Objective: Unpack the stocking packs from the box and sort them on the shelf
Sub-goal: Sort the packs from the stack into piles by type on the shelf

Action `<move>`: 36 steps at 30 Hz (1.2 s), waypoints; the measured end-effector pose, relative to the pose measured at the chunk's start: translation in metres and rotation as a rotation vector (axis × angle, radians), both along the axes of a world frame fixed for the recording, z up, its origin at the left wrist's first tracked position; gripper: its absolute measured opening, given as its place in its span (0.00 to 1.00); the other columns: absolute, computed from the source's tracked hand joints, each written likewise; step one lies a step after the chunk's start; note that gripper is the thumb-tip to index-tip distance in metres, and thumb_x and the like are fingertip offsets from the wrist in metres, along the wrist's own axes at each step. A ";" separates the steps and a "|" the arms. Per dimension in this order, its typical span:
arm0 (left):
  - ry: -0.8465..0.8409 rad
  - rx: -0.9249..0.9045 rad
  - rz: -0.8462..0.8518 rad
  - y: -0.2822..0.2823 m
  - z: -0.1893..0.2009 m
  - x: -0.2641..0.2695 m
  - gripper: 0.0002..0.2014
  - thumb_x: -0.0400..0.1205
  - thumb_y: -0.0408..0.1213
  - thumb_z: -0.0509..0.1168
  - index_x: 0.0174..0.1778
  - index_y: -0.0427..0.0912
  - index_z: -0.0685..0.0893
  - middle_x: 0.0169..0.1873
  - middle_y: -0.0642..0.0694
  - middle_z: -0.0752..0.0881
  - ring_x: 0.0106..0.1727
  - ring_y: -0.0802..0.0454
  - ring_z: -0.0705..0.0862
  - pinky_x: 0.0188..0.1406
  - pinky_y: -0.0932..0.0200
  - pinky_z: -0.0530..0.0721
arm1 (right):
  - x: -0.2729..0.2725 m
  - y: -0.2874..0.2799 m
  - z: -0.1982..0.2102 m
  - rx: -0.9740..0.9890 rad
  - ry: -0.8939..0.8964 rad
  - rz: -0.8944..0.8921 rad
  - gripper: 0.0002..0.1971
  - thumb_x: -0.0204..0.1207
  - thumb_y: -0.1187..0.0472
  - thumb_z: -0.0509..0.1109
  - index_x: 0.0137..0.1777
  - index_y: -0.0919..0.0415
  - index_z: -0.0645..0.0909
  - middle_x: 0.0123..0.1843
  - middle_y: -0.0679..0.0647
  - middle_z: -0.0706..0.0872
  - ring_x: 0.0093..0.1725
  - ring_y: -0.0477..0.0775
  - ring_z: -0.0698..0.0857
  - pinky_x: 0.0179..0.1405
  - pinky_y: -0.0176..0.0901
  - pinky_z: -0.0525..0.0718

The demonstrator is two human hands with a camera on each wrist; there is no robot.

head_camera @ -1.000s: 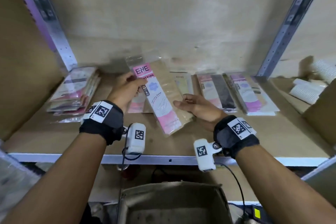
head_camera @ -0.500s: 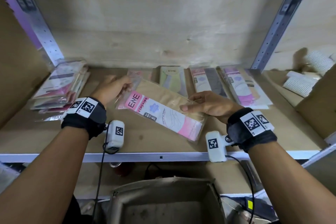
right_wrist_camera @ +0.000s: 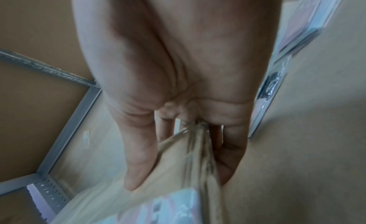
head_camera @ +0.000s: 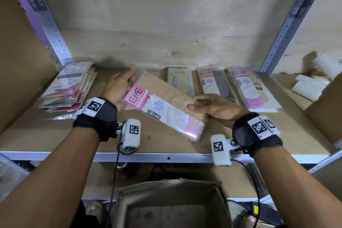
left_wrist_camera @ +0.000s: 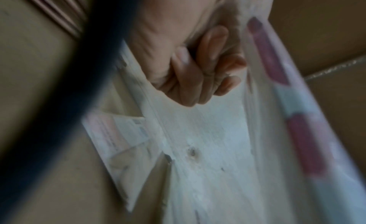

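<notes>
A clear stocking pack [head_camera: 166,109] with a pink ENE label and a beige stocking hangs slanted above the wooden shelf [head_camera: 231,135]. My left hand [head_camera: 127,79] grips its label end, fingers curled against the plastic [left_wrist_camera: 208,149] in the left wrist view. My right hand [head_camera: 193,102] pinches the far long edge, thumb on top and fingers beneath the pack [right_wrist_camera: 168,188]. Sorted on the shelf behind lie a green ENE pack [head_camera: 179,81], a pink and black pack [head_camera: 214,85] and a purple pack [head_camera: 249,89]. The open cardboard box [head_camera: 172,207] stands below me.
A stack of packs [head_camera: 68,87] sits at the shelf's left end. White ribbed items [head_camera: 311,87] and a cardboard carton [head_camera: 329,102] lie beyond the right upright [head_camera: 281,29]. Another upright [head_camera: 53,29] bounds the left. A metal lip [head_camera: 166,157] edges the shelf front.
The pack has turned from nearly upright to slanted, label end swinging left. My hands have spread apart along it, left hand outward, right hand to the far edge.
</notes>
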State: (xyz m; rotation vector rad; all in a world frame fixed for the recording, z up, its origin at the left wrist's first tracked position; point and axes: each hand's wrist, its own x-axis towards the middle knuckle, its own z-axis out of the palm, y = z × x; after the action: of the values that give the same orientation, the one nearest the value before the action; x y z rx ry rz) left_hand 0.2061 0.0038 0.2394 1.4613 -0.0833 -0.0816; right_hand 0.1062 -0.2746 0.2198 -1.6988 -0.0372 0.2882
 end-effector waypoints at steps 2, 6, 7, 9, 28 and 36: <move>0.069 -0.080 -0.019 -0.002 0.002 0.001 0.15 0.83 0.53 0.68 0.40 0.45 0.81 0.28 0.45 0.81 0.22 0.51 0.82 0.23 0.65 0.80 | -0.001 0.001 0.001 0.014 -0.005 -0.003 0.14 0.78 0.65 0.74 0.62 0.68 0.85 0.59 0.64 0.90 0.54 0.55 0.89 0.54 0.35 0.86; 0.219 -0.265 -0.083 -0.009 0.004 -0.001 0.15 0.81 0.51 0.71 0.36 0.47 0.78 0.25 0.50 0.78 0.23 0.52 0.80 0.28 0.62 0.82 | -0.001 0.004 0.000 0.036 -0.007 -0.011 0.14 0.78 0.65 0.73 0.63 0.67 0.85 0.57 0.62 0.90 0.54 0.55 0.89 0.53 0.36 0.87; 0.218 -0.261 -0.093 -0.010 0.004 -0.002 0.14 0.81 0.52 0.70 0.37 0.47 0.80 0.23 0.50 0.79 0.22 0.52 0.81 0.27 0.63 0.83 | -0.001 0.004 0.000 0.034 -0.008 -0.015 0.14 0.78 0.65 0.73 0.63 0.67 0.85 0.57 0.62 0.90 0.54 0.55 0.89 0.53 0.36 0.86; 0.192 -0.215 -0.139 -0.012 0.003 -0.003 0.15 0.81 0.55 0.69 0.41 0.46 0.84 0.19 0.50 0.79 0.20 0.53 0.81 0.25 0.62 0.84 | -0.001 0.004 -0.001 0.030 -0.002 -0.026 0.14 0.79 0.65 0.73 0.63 0.66 0.85 0.58 0.62 0.90 0.55 0.56 0.89 0.55 0.37 0.85; 0.126 0.039 -0.045 0.014 -0.006 0.015 0.39 0.84 0.70 0.44 0.52 0.40 0.88 0.38 0.41 0.93 0.33 0.50 0.89 0.30 0.60 0.85 | 0.003 0.017 0.010 0.323 0.126 -0.157 0.20 0.84 0.68 0.62 0.75 0.72 0.72 0.72 0.70 0.78 0.66 0.63 0.78 0.70 0.60 0.72; 0.078 0.240 -0.469 0.011 0.000 -0.012 0.23 0.82 0.56 0.67 0.63 0.40 0.85 0.49 0.35 0.92 0.47 0.39 0.93 0.45 0.54 0.91 | 0.037 0.063 0.013 0.349 0.040 -0.325 0.10 0.80 0.73 0.67 0.60 0.66 0.77 0.55 0.64 0.85 0.56 0.63 0.85 0.59 0.60 0.85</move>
State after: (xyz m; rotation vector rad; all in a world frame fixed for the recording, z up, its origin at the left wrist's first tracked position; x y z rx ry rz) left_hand 0.1942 0.0150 0.2395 1.6518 -0.3624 -0.5461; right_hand 0.1429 -0.2117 0.2333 -1.3261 0.2064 0.0659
